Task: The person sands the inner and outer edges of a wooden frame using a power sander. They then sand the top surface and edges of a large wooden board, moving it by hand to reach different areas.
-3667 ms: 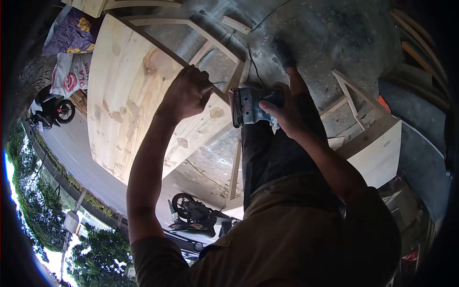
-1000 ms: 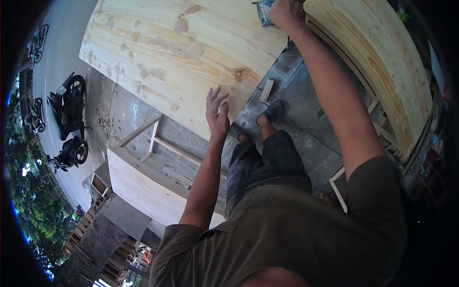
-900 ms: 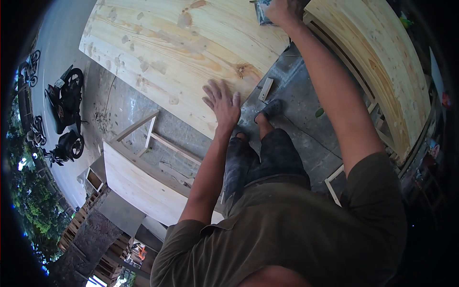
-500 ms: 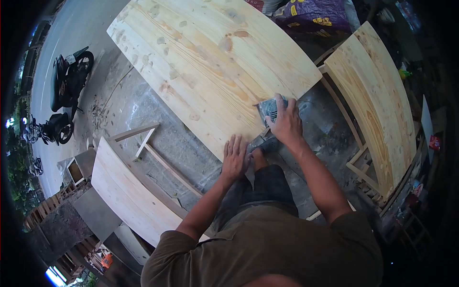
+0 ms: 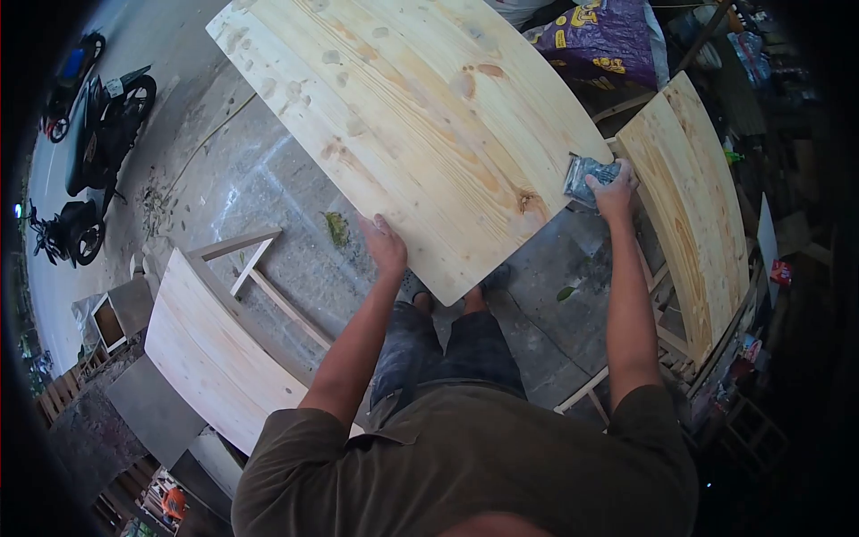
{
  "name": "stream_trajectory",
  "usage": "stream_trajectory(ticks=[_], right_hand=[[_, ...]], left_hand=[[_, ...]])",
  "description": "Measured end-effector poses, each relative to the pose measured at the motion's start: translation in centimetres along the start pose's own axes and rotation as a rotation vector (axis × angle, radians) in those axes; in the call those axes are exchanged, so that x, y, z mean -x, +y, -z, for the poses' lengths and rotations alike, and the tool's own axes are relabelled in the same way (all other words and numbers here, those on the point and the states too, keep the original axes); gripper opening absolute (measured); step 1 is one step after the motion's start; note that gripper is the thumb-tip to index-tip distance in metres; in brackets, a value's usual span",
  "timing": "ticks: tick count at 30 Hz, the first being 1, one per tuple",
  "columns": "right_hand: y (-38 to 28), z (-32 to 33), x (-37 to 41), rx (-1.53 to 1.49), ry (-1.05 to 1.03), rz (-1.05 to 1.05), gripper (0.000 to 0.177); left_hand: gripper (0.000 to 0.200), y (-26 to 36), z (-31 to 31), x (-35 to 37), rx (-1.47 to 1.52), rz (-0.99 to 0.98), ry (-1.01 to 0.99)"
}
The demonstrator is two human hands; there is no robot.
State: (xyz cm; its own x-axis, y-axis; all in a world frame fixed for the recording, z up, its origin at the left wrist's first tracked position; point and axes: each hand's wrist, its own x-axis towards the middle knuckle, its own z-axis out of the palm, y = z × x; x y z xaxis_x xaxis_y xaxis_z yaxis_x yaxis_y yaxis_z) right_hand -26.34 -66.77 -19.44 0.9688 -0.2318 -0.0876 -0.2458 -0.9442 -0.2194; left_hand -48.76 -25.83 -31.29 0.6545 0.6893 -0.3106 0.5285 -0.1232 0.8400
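Observation:
A large pale wooden panel (image 5: 420,134) made of joined boards, with knots and smudges, stretches out in front of me. My left hand (image 5: 385,246) grips its left edge close to the near corner, the fingers partly hidden at the rim. Over at the right corner, my right hand (image 5: 616,191) is wrapped round a dusty blue-grey palm sander (image 5: 586,179). The sander lies at the panel's edge, partly overhanging it. Its underside is hidden.
To the right stands another curved wooden panel (image 5: 689,206) on a frame. A paler panel (image 5: 210,349) leans at left near a wooden frame (image 5: 291,309). A purple sack (image 5: 608,40) sits at the back, and motorbikes (image 5: 107,134) are parked by the road.
My right hand has moved right with the sander to the panel's right corner. My left hand has gone from lying flat on the panel to holding its left edge.

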Motion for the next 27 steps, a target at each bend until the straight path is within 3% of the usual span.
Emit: stream_trajectory(ticks=[3, 4, 5, 8, 10, 12, 14, 16, 19, 22, 25, 27], right_hand=[[-2.9, -0.3, 9.3, -0.066, -0.042, 0.077, 0.093], [-4.5, 0.1, 12.8, -0.063, -0.069, 0.088, 0.092], [-5.3, -0.1, 16.0, -0.092, -0.093, 0.127, 0.09], [-7.3, -1.5, 24.4, -0.148, -0.117, 0.138, 0.086], [-8.2, -1.1, 27.7, -0.121, -0.183, 0.174, 0.086], [-8.1, -0.7, 28.1, -0.116, -0.201, 0.115, 0.085], [-7.1, -0.8, 26.5, -0.141, -0.157, 0.082, 0.085], [-5.1, -1.4, 22.7, -0.195, -0.057, 0.056, 0.086], [-2.8, -0.1, 16.0, -0.211, -0.034, -0.068, 0.089], [1.2, 0.1, 8.5, -0.241, 0.013, -0.113, 0.091], [4.7, 0.0, 2.1, -0.309, 0.039, -0.121, 0.092], [5.6, 1.6, -1.5, -0.367, 0.015, -0.143, 0.092]], left_hand=[[0.06, -2.5, -1.7, 10.5, 0.077, -0.043, -0.091], [0.059, -1.4, -0.7, 14.0, 0.087, 0.156, -0.279], [0.059, -6.5, -2.5, 16.3, 0.11, 0.287, -0.462], [0.059, -4.8, -0.4, 14.8, 0.327, 0.882, -0.714], [0.057, -4.4, 0.5, 10.2, 0.577, 1.111, -0.674], [0.054, 1.0, 3.6, 5.7, 0.651, 0.958, -0.541], [0.055, 1.2, 5.8, -0.3, 0.672, 0.89, -0.566], [0.045, -0.3, 7.1, -4.8, 0.752, 0.681, -0.439], [0.044, 0.3, 7.0, -8.5, 0.755, 0.553, -0.225], [0.061, -0.4, 4.0, -6.6, 0.657, 0.368, -0.002], [0.055, -0.6, 0.2, 1.2, 0.214, 0.237, 0.15], [0.038, -0.8, -2.5, 7.5, 0.011, 0.221, 0.184]])
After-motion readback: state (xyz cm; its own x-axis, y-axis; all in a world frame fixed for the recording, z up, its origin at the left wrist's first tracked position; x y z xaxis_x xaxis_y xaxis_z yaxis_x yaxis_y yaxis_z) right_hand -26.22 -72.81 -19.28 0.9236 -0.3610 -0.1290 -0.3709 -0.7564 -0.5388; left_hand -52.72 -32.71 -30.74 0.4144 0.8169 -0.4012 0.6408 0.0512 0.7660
